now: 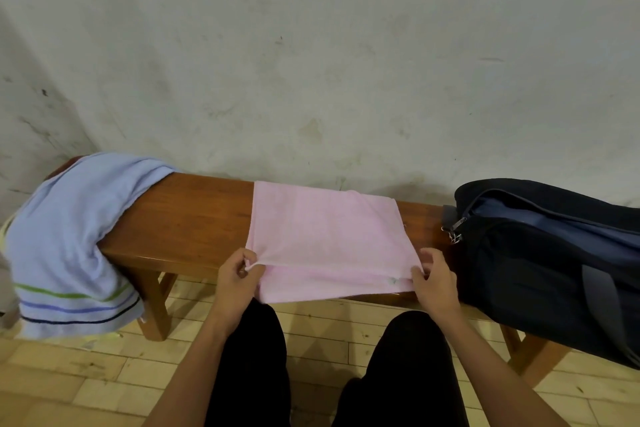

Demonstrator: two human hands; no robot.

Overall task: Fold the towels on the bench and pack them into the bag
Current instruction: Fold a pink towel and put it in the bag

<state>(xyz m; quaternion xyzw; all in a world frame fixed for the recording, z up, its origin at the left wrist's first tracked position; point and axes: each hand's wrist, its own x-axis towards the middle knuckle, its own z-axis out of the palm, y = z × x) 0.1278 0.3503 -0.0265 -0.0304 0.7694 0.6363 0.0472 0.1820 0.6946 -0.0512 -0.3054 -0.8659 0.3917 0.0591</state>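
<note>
Pink towel [329,236] spread flat across the middle of the wooden bench [187,218], near edge draped over the front. Left hand [239,279] pinches its near left corner; right hand [434,279] pinches the near right corner. Blue striped towel [69,236] heaped at the left end; dark bag [547,253], unzipped, at the right.

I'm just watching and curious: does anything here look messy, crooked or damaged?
Mostly the blue towel: it lies bunched over the left end of the bench, unfolded, its striped end hanging toward the floor. The pink towel has a small dark mark near its front right corner, by the right hand. The bag sits unzipped.
</note>
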